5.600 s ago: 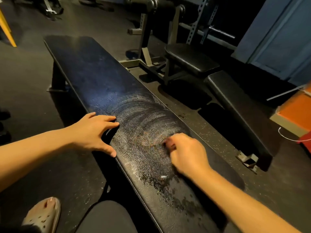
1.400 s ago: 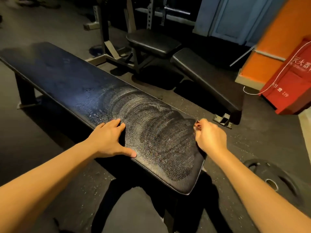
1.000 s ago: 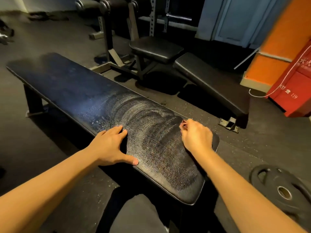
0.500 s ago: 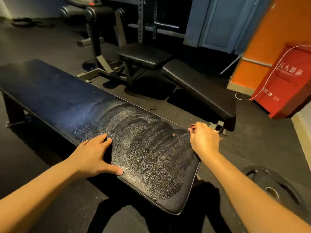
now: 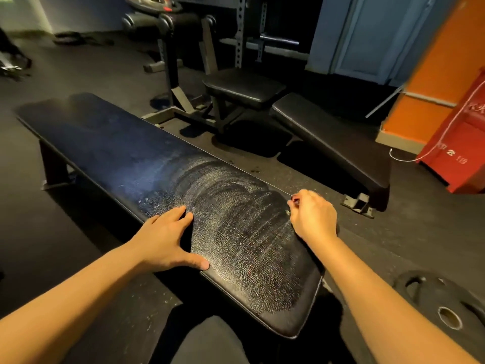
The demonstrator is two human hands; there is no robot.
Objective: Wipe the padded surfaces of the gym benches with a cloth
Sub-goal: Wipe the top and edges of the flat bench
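Note:
A long flat black bench pad (image 5: 118, 143) runs from the far left to the near middle; its near half carries whitish arc-shaped wipe streaks. My left hand (image 5: 168, 240) rests flat on the pad's near edge, fingers straight and thumb spread along the rim. At the pad's far edge, my right hand (image 5: 313, 216) is curled into a fist. Only a small dark scrap of the cloth (image 5: 294, 199) shows at its fingertips; the rest is hidden inside the hand.
Behind stands a second bench with a black seat pad (image 5: 244, 86) and a sloping back pad (image 5: 330, 143), in front of a steel rack (image 5: 240, 35). A weight plate (image 5: 441, 303) lies on the floor at the right. A red box (image 5: 462, 143) leans by an orange column (image 5: 430, 74).
My right hand has swept from the streaked middle of the pad out to its far edge. My left hand has stayed pressed on the near edge while my view shifted.

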